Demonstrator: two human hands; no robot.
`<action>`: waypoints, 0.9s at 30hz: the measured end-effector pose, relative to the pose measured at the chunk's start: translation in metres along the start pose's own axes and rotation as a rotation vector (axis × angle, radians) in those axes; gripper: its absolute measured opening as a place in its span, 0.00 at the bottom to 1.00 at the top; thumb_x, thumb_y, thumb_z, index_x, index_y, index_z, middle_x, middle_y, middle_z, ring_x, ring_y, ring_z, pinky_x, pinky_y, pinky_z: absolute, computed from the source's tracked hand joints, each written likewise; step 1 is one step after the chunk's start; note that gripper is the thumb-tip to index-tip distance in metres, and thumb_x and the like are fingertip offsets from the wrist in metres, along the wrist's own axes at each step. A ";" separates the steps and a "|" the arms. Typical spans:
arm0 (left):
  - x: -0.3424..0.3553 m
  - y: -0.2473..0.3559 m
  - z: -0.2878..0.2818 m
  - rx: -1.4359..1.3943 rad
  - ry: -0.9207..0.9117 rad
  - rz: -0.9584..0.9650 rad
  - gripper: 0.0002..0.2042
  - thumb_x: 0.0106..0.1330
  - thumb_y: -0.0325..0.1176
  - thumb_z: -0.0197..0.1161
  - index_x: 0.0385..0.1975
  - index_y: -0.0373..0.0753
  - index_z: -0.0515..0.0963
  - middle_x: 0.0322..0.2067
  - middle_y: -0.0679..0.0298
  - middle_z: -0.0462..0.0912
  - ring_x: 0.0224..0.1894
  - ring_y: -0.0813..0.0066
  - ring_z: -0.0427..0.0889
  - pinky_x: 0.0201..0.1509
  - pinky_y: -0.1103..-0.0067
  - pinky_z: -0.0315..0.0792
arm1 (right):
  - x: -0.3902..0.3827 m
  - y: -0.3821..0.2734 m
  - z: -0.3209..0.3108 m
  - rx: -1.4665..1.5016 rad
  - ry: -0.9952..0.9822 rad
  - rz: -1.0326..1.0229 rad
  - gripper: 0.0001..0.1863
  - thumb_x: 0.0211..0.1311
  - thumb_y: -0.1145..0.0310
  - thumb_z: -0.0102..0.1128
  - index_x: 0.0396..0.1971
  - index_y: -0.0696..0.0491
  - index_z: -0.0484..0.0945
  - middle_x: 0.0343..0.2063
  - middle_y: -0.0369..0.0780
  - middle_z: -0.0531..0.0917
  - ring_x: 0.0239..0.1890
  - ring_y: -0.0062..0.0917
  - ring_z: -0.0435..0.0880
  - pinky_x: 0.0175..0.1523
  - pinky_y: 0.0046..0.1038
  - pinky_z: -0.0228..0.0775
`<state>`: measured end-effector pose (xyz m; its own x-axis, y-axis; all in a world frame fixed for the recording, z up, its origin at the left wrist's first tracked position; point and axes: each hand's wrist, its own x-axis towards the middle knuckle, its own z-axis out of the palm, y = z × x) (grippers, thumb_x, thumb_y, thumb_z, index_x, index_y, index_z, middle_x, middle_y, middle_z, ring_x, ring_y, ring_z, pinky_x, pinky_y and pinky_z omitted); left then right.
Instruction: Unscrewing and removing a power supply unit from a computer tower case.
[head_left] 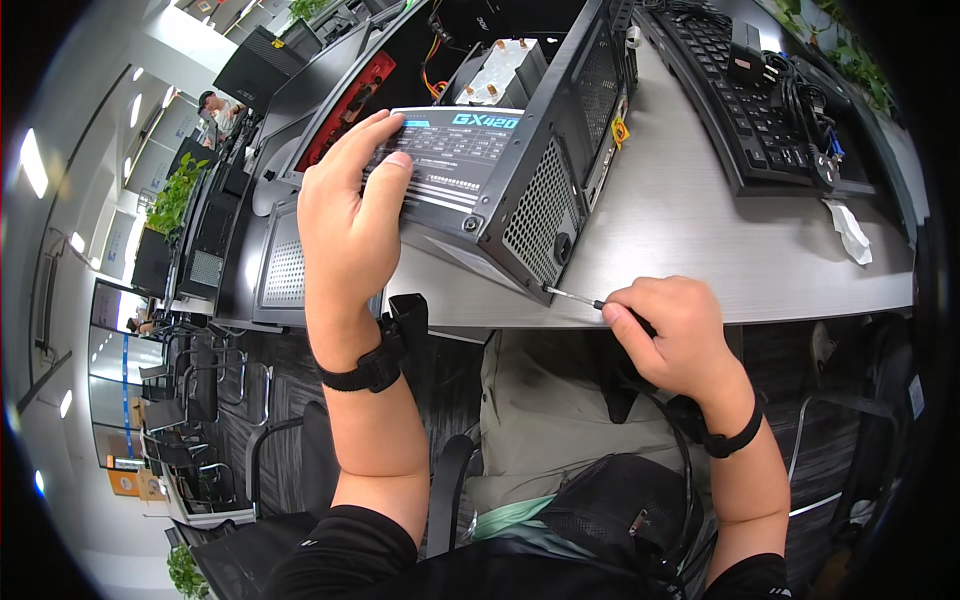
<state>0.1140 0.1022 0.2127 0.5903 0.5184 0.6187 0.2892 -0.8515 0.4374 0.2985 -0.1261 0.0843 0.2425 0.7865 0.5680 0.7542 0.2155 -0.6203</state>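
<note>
A black computer case (592, 92) sits on the grey desk (690, 262), left of the middle, its nearest corner close to the near edge. Its side is open, and the dark power supply (440, 165) with a printed label sits at its near end. Beyond that is a metal cooler (507, 70) with copper-coloured tips.

The left hand (350, 220) lies over the power supply, thumb and forefinger stretched out and apart, their tips on the label; the rest of its fingers are mostly hidden, so I cannot tell how they bend. The right hand (675, 330), just above the near edge, has its fingers curled closed round the dark handle of a thin screwdriver (577, 297). The shaft points left, its tip at the case's nearest lower corner, beside the perforated back.

Left of the case, by the near edge, is a black panel (285, 265) with a perforated patch. Toward the far right corner lies a black keyboard (725, 95) with bundled cables (797, 112) on it. A crumpled white tissue (849, 232) lies near the right edge.
</note>
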 end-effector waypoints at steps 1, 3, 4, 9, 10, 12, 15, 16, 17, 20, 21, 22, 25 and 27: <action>0.000 0.000 0.000 -0.006 -0.004 0.001 0.19 0.66 0.35 0.62 0.51 0.28 0.84 0.53 0.42 0.87 0.55 0.47 0.88 0.64 0.68 0.75 | 0.000 -0.001 0.001 -0.011 -0.003 -0.001 0.06 0.63 0.68 0.70 0.28 0.53 0.87 0.24 0.40 0.86 0.22 0.38 0.83 0.29 0.34 0.73; 0.001 -0.001 0.000 -0.003 -0.004 0.003 0.19 0.65 0.35 0.62 0.51 0.28 0.84 0.53 0.42 0.87 0.55 0.47 0.88 0.64 0.68 0.75 | -0.001 -0.005 0.003 0.080 0.008 0.087 0.06 0.65 0.69 0.69 0.29 0.55 0.87 0.25 0.41 0.87 0.23 0.39 0.83 0.30 0.35 0.74; 0.001 -0.001 0.000 -0.006 -0.006 0.006 0.19 0.65 0.35 0.62 0.51 0.28 0.84 0.53 0.42 0.87 0.55 0.47 0.88 0.64 0.68 0.75 | -0.001 -0.007 0.003 0.127 0.012 0.130 0.07 0.65 0.69 0.69 0.29 0.55 0.87 0.25 0.42 0.87 0.23 0.39 0.83 0.31 0.35 0.75; 0.000 -0.001 0.000 0.009 0.000 0.002 0.19 0.65 0.35 0.62 0.51 0.27 0.84 0.53 0.41 0.87 0.55 0.47 0.88 0.64 0.68 0.75 | -0.003 -0.018 0.003 0.219 0.026 0.208 0.05 0.66 0.73 0.68 0.31 0.59 0.85 0.25 0.45 0.84 0.24 0.40 0.82 0.31 0.37 0.74; 0.001 -0.001 0.000 0.004 -0.001 0.004 0.19 0.65 0.34 0.62 0.51 0.27 0.84 0.53 0.41 0.87 0.55 0.47 0.88 0.64 0.68 0.75 | -0.004 -0.020 0.003 0.200 0.022 0.209 0.05 0.65 0.74 0.69 0.31 0.59 0.85 0.24 0.45 0.84 0.24 0.40 0.82 0.31 0.37 0.74; 0.001 -0.001 0.000 -0.005 0.005 0.013 0.19 0.65 0.34 0.62 0.51 0.27 0.84 0.52 0.41 0.87 0.55 0.47 0.88 0.64 0.68 0.75 | -0.005 -0.022 0.003 0.125 0.028 0.134 0.05 0.64 0.73 0.70 0.33 0.59 0.84 0.24 0.44 0.82 0.24 0.39 0.81 0.31 0.37 0.72; 0.001 -0.001 0.001 -0.017 0.013 0.019 0.19 0.65 0.34 0.63 0.50 0.27 0.84 0.52 0.41 0.88 0.54 0.47 0.88 0.64 0.68 0.75 | -0.006 -0.021 0.005 0.020 0.032 0.024 0.06 0.62 0.74 0.71 0.34 0.59 0.82 0.24 0.43 0.80 0.24 0.39 0.79 0.31 0.38 0.71; 0.001 -0.001 0.001 -0.016 0.015 0.015 0.19 0.65 0.34 0.63 0.50 0.27 0.84 0.52 0.41 0.88 0.54 0.47 0.88 0.64 0.68 0.75 | -0.006 -0.020 0.006 -0.013 0.036 -0.014 0.07 0.61 0.74 0.72 0.35 0.58 0.82 0.25 0.43 0.80 0.25 0.39 0.79 0.31 0.38 0.71; 0.001 0.000 0.002 -0.016 0.018 0.013 0.19 0.65 0.34 0.63 0.50 0.27 0.84 0.52 0.41 0.88 0.54 0.47 0.88 0.64 0.68 0.75 | -0.006 -0.018 0.006 -0.033 0.064 -0.065 0.07 0.60 0.74 0.72 0.35 0.58 0.82 0.25 0.43 0.80 0.25 0.39 0.79 0.32 0.38 0.71; 0.000 0.001 0.002 -0.009 0.025 0.007 0.19 0.64 0.34 0.63 0.50 0.28 0.84 0.52 0.42 0.88 0.54 0.46 0.88 0.64 0.68 0.76 | -0.004 -0.012 0.007 -0.084 0.116 -0.187 0.09 0.59 0.75 0.73 0.36 0.59 0.82 0.27 0.43 0.80 0.27 0.39 0.79 0.33 0.38 0.72; 0.000 0.002 0.002 -0.004 0.030 0.009 0.19 0.64 0.34 0.63 0.50 0.28 0.85 0.52 0.42 0.88 0.54 0.46 0.88 0.64 0.68 0.75 | -0.003 -0.011 0.007 -0.094 0.113 -0.206 0.09 0.58 0.75 0.73 0.36 0.59 0.82 0.27 0.43 0.80 0.27 0.39 0.79 0.34 0.38 0.72; 0.000 0.002 0.002 -0.001 0.031 0.010 0.19 0.64 0.34 0.63 0.50 0.28 0.85 0.52 0.42 0.88 0.54 0.47 0.88 0.64 0.68 0.76 | -0.003 -0.011 0.007 -0.098 0.115 -0.218 0.09 0.57 0.76 0.73 0.36 0.59 0.82 0.28 0.43 0.81 0.28 0.38 0.79 0.34 0.38 0.72; 0.001 0.002 0.002 0.009 0.041 0.017 0.19 0.64 0.35 0.63 0.50 0.29 0.85 0.52 0.43 0.88 0.54 0.47 0.88 0.63 0.68 0.76 | -0.002 -0.019 0.010 0.078 0.165 -0.118 0.08 0.59 0.77 0.72 0.37 0.59 0.81 0.27 0.43 0.81 0.26 0.39 0.79 0.32 0.40 0.71; 0.000 0.002 0.003 0.014 0.047 0.011 0.18 0.64 0.35 0.63 0.50 0.29 0.85 0.52 0.43 0.88 0.54 0.48 0.88 0.63 0.68 0.76 | -0.003 -0.029 0.010 0.192 0.120 0.143 0.05 0.63 0.76 0.67 0.35 0.61 0.81 0.25 0.46 0.82 0.26 0.43 0.79 0.32 0.41 0.71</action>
<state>0.1168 0.1006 0.2117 0.5573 0.5119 0.6537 0.2937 -0.8580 0.4215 0.2695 -0.1294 0.0954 0.4179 0.7447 0.5203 0.5805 0.2217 -0.7835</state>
